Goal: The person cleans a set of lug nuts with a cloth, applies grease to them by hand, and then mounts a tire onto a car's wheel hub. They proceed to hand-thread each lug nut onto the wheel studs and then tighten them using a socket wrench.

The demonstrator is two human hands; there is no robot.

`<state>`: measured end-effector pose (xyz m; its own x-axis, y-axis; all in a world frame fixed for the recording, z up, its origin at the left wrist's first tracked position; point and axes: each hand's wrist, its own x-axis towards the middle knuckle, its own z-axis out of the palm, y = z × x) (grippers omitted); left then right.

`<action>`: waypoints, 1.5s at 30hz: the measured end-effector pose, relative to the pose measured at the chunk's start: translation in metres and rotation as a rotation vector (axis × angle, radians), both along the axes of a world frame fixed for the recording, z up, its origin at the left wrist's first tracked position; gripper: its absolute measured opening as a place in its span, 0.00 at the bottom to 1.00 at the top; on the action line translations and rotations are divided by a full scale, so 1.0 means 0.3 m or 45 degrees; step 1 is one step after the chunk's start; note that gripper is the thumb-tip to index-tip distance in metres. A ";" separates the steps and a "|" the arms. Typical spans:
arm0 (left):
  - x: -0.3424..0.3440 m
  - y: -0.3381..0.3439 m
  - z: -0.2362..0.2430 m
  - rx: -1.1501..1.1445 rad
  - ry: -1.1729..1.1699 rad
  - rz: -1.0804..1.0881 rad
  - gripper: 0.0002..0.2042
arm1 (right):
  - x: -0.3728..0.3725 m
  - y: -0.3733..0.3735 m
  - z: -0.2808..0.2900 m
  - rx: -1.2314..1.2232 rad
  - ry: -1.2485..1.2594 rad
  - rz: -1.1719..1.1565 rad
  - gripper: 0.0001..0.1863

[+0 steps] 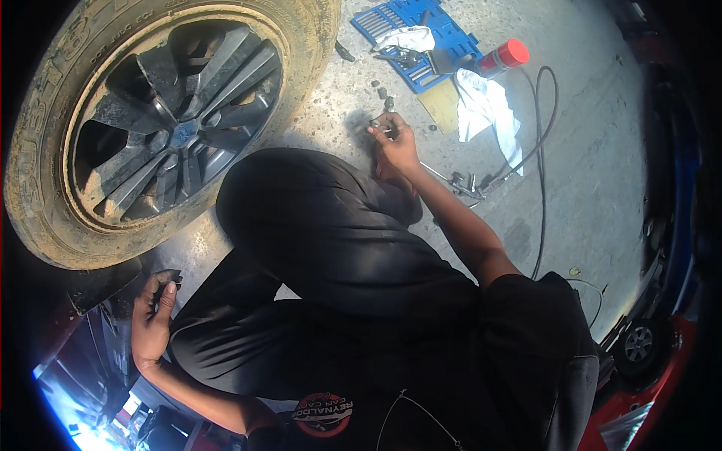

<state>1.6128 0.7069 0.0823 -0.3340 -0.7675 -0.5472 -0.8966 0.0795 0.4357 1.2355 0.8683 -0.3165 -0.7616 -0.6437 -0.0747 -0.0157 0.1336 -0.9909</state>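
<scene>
A small metal piece [374, 123], upper centre of the frame, sits pinched in the right hand [398, 144]; I'd expect it light, hard, best held by its sides. Lower left, the left hand [153, 323] half-curls below the wheel [180, 135], its grip unclear.

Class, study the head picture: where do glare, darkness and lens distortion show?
Head view: bluish glare burns out the lower left corner; head view: the larger white cloth looks washed out, while black trousers lose detail; head view: fisheye blackens corners and bends outer edges.
</scene>
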 end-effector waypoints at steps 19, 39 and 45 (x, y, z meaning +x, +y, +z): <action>0.014 -0.046 -0.036 0.008 0.039 0.113 0.15 | -0.118 0.085 -0.212 0.208 -0.477 -0.268 0.09; -0.117 -0.276 -0.117 0.128 0.054 -0.129 0.17 | -0.163 0.100 -0.046 0.172 0.012 0.054 0.15; -0.176 -0.207 -0.060 0.085 0.145 -0.156 0.14 | -0.187 0.088 -0.093 0.568 0.252 0.188 0.19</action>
<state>1.5600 0.6447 0.0643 -0.4855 -0.6802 -0.5492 -0.8266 0.1526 0.5417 1.1795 0.8948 -0.3444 -0.6924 -0.6837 -0.2306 -0.2477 0.5253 -0.8141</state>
